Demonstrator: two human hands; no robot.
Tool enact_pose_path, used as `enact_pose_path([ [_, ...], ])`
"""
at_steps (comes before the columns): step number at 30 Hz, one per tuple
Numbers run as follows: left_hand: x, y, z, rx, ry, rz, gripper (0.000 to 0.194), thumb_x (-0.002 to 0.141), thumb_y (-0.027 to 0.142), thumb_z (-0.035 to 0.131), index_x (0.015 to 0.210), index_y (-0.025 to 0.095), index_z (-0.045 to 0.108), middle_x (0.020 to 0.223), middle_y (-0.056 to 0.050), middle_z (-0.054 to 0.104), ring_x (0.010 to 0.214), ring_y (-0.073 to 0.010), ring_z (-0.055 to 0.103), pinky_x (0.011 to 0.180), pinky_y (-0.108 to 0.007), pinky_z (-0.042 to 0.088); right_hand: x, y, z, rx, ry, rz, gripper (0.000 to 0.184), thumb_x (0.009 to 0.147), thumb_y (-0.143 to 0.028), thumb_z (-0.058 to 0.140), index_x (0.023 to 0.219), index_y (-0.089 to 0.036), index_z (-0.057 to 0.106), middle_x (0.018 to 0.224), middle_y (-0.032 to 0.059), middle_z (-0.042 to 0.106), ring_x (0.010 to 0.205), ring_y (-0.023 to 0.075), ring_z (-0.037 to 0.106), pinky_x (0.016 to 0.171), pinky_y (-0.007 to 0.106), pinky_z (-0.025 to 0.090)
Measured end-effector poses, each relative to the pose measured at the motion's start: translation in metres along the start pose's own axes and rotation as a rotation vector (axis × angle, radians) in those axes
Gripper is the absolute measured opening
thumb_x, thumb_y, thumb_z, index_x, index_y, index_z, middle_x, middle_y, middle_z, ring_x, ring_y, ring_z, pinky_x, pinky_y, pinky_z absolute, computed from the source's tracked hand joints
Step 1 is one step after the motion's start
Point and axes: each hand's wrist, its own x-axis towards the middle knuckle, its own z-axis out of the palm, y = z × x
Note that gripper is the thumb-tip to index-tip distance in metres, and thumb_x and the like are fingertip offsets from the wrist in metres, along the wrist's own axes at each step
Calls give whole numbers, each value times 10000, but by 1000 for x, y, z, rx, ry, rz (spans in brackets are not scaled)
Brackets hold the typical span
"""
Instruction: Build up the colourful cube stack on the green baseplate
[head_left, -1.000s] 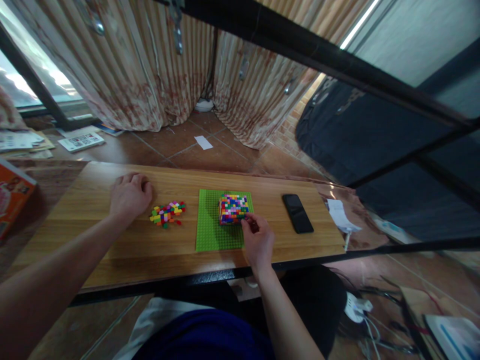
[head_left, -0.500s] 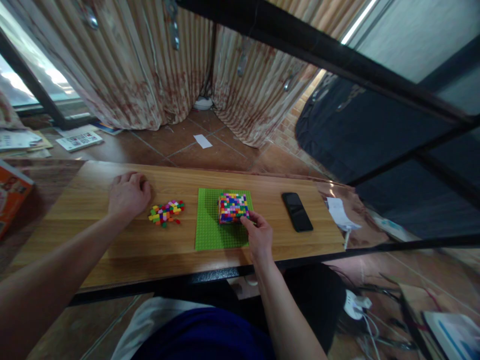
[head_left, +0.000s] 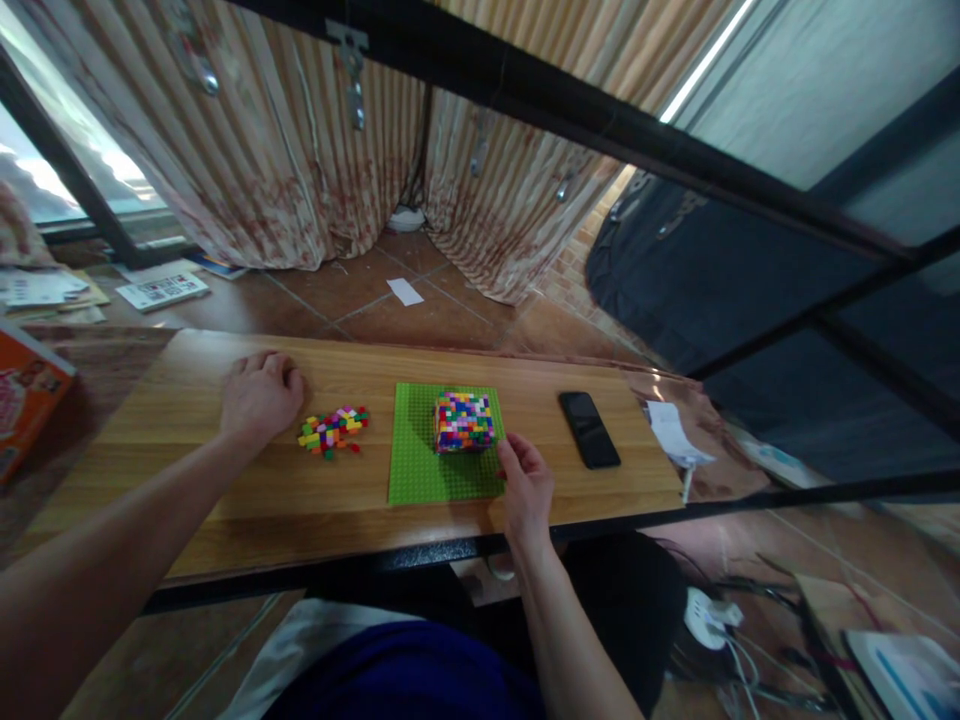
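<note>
A block of many-coloured small bricks (head_left: pixel 464 420) stands on a green baseplate (head_left: pixel 420 465) on the wooden table (head_left: pixel 225 500). My right hand (head_left: pixel 525 487) rests at the plate's right edge, just beside the block, fingers loosely curled and a little apart, holding nothing I can see. My left hand (head_left: pixel 259 395) lies on the table with its fingers curled under, to the left of a small heap of loose coloured bricks (head_left: pixel 332 430).
A black phone (head_left: pixel 589 428) lies right of the plate, with a white paper slip (head_left: pixel 671 432) at the table's right end. An orange box (head_left: pixel 26 395) is at the far left. Curtains and a tiled floor lie beyond the table.
My right hand has drawn back from the block's near right corner toward the plate's edge. The left hand has stayed in place.
</note>
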Motion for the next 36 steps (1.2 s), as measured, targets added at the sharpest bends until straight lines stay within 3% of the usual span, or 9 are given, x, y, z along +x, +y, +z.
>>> enact_pose_path([
  [4, -1, 0, 2, 22, 44, -18, 397, 903, 341, 368, 1141, 113, 589, 1277, -172, 572, 1189, -323, 476, 1040, -458, 357, -17, -9, -2, -63, -2, -154, 310, 785, -415, 651, 938, -148, 697, 858, 65, 705, 771, 169, 632, 689, 296, 496],
  [10, -1, -3, 5, -1, 72, -13, 390, 900, 344, 361, 1132, 144, 603, 1249, -153, 593, 1188, -310, 493, 1037, -447, 359, -58, -12, 33, -308, -448, -397, 160, 870, -251, 565, 869, -201, 716, 864, 47, 685, 764, 151, 622, 675, 261, 494],
  [13, -2, -4, 7, -18, 82, -4, 401, 901, 354, 340, 1119, 156, 612, 1236, -152, 595, 1183, -306, 503, 1042, -438, 353, -66, -2, 60, -434, -576, -472, 167, 878, -194, 550, 910, -202, 714, 844, 41, 670, 764, 150, 617, 678, 253, 490],
  [19, -3, -4, 8, 17, 102, 1, 417, 900, 374, 324, 1098, 156, 618, 1216, -148, 603, 1169, -309, 512, 1031, -429, 365, -63, 9, 105, -754, -660, -615, 157, 863, -183, 606, 995, -201, 690, 962, 66, 673, 933, 201, 612, 835, 308, 486],
  [24, -3, -3, 6, 14, 96, -6, 395, 894, 359, 339, 1113, 179, 613, 1209, -132, 607, 1171, -303, 515, 1027, -428, 366, -61, 12, 127, -974, -706, -679, 153, 887, -228, 578, 1003, -201, 673, 1010, 97, 655, 958, 250, 591, 821, 356, 477],
  [29, -3, -4, 7, 1, 99, -3, 406, 896, 367, 331, 1120, 174, 610, 1244, -142, 591, 1190, -308, 503, 1039, -435, 358, -60, 18, 124, -953, -719, -710, 143, 913, -196, 539, 953, -208, 676, 985, 77, 660, 935, 228, 599, 820, 339, 473],
  [36, -3, -3, 5, -37, 86, 3, 430, 893, 374, 337, 1146, 155, 608, 1253, -171, 589, 1201, -329, 494, 1052, -462, 347, -67, 10, 85, -512, -678, -504, 136, 904, -187, 560, 919, -217, 692, 858, 19, 687, 812, 149, 641, 752, 251, 495],
])
